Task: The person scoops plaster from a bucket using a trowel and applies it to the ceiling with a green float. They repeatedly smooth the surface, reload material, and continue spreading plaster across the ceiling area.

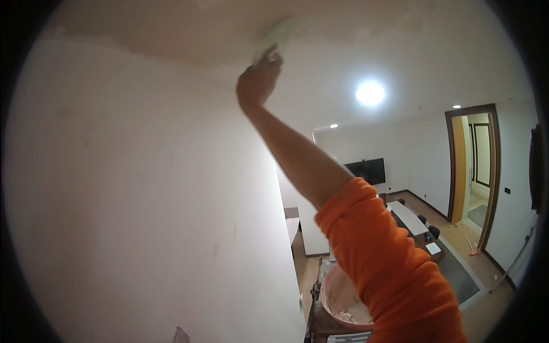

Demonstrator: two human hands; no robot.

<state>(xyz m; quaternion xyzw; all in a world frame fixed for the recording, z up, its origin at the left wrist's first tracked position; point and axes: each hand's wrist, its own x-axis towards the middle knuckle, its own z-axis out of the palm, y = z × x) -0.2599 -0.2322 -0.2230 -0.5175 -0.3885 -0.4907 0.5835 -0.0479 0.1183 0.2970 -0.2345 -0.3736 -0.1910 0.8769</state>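
Right arm reaches high, wrist bent; right hand (262, 80), grip curled round blurred pale-green tool (279, 33) at patchy ceiling (354, 34)

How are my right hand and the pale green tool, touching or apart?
Touching. The head view shows the right hand gripping the pale green tool, though blurred.

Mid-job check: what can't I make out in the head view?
All in the head view:
- Tool in the right hand: blurred, exact outline unclear.
- Bucket: right part hidden by the orange sleeve.
- Screen: lower left hidden by the forearm.
- Pinkish piece: cut off by the lower edge, kind unclear.
- Left hand: out of frame, so its grip is unknown.
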